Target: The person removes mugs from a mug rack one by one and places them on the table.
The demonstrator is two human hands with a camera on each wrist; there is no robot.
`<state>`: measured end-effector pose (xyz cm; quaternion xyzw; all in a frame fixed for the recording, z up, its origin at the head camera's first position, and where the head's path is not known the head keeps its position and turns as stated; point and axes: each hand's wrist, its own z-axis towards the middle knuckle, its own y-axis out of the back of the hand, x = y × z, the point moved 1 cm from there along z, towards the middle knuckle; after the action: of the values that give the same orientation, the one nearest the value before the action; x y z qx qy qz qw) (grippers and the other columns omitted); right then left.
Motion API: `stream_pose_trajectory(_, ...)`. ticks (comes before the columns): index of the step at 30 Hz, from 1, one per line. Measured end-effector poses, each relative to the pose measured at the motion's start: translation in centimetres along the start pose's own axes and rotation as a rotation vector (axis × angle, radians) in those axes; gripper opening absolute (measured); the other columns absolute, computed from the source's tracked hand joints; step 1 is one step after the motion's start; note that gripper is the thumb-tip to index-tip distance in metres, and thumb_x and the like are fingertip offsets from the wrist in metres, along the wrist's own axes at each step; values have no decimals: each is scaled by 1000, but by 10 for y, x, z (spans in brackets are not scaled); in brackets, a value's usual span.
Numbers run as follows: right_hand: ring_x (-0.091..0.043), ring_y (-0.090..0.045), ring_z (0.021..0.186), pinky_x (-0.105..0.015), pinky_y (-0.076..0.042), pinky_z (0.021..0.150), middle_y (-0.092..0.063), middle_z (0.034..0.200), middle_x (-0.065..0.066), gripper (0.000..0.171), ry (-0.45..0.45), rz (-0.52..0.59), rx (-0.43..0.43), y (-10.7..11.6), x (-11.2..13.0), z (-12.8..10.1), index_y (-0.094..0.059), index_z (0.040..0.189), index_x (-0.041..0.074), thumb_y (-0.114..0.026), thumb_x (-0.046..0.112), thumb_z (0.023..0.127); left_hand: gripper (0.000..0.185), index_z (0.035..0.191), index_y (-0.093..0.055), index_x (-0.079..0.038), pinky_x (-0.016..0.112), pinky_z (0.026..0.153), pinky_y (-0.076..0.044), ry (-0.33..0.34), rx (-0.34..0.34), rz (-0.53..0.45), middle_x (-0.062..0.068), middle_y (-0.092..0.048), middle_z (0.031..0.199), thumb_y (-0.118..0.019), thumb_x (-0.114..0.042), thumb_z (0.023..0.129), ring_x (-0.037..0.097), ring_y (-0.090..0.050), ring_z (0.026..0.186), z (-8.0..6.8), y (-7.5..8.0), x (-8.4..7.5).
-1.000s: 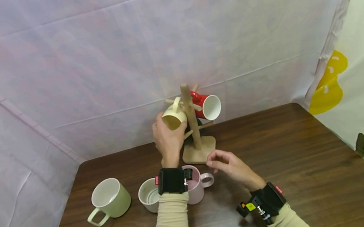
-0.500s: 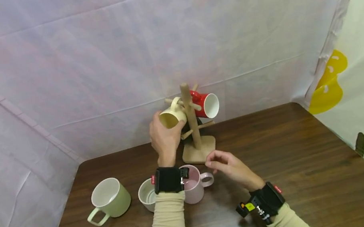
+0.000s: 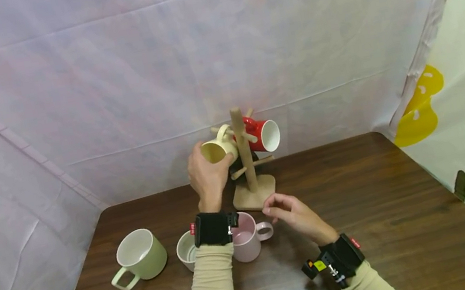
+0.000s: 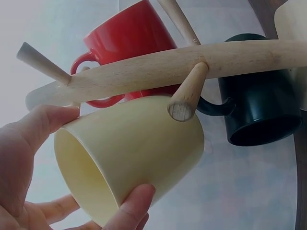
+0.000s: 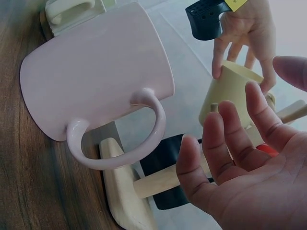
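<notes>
Mug [image 3: 216, 150], cream, sits at the wooden rack's [image 3: 247, 163] 9 o'clock peg, left hand [image 3: 205, 178] wrapped round its body w/ thumb on rim. Prob. ceramic: rigid, smooth, chippable, so grip the body. Right hand [image 3: 288, 213] hovers open, empty, at 3 o'clock of pink mug [image 3: 245, 236].

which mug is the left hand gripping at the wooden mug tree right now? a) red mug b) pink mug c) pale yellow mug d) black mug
c: the left hand has fingers and thumb wrapped around the pale yellow mug at the wooden mug tree, while the red mug and the black mug hang on other pegs untouched, and the pink mug stands on the table.
</notes>
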<state>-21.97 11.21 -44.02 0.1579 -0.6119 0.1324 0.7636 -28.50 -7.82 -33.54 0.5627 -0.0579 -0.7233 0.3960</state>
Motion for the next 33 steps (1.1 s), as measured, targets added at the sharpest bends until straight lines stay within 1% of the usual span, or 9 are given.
stream_pose_trajectory(5, -12, -59, 89, -38, -54, 80, -58, 99, -6, 26, -3, -6, 0, 0, 0, 0, -60, 107, -9, -62, 15, 97, 74, 136, -54, -14, 49, 88, -47, -8, 6, 8, 17, -62, 123, -84, -37, 73, 33, -58, 108, 1, 1, 0)
stream_pose_trajectory(14, -12, -59, 89, -39, -54, 80, -58, 99, -5, 23, -3, -7, 1, -1, 1, 0, -61, 105, -6, -62, 15, 97, 74, 137, -54, -14, 49, 87, -48, -12, 4, 25, 16, -62, 124, -83, -39, 74, 33, -58, 108, 3, 4, 1)
stream_pose_trajectory(16, -13, -59, 89, -39, -54, 81, -59, 99, -5, 22, -5, -7, 3, -1, 1, 0, -61, 104, -6, -62, 15, 97, 74, 138, -54, -14, 50, 87, -48, -8, 4, 24, 16, -62, 124, -83, -38, 73, 33, -58, 108, 3, 5, 0)
stream_pose_trajectory(23, -25, -59, 93, -39, -53, 82, -59, 99, -5, 21, -14, -7, 7, -3, 1, 0, -61, 104, -5, -62, 15, 97, 75, 138, -54, -14, 50, 88, -48, -2, -10, 26, 16, -62, 124, -82, -38, 73, 34, -58, 108, 5, 7, 1)
stream_pose_trajectory(28, -28, -58, 95, -38, -53, 82, -58, 100, -4, 21, -22, -3, 8, -3, 0, 0, -61, 104, -5, -62, 15, 96, 75, 137, -55, -13, 50, 88, -48, -6, -13, 23, 16, -62, 123, -82, -38, 72, 34, -58, 108, 5, 8, 1)
stream_pose_trajectory(33, -27, -58, 94, -39, -53, 82, -58, 99, -4, 20, -16, 2, 13, -4, 0, 0, -61, 104, -5, -62, 14, 97, 74, 137, -55, -13, 50, 87, -48, -8, -16, 19, 16, -62, 122, -82, -38, 72, 34, -58, 108, 6, 9, 2)
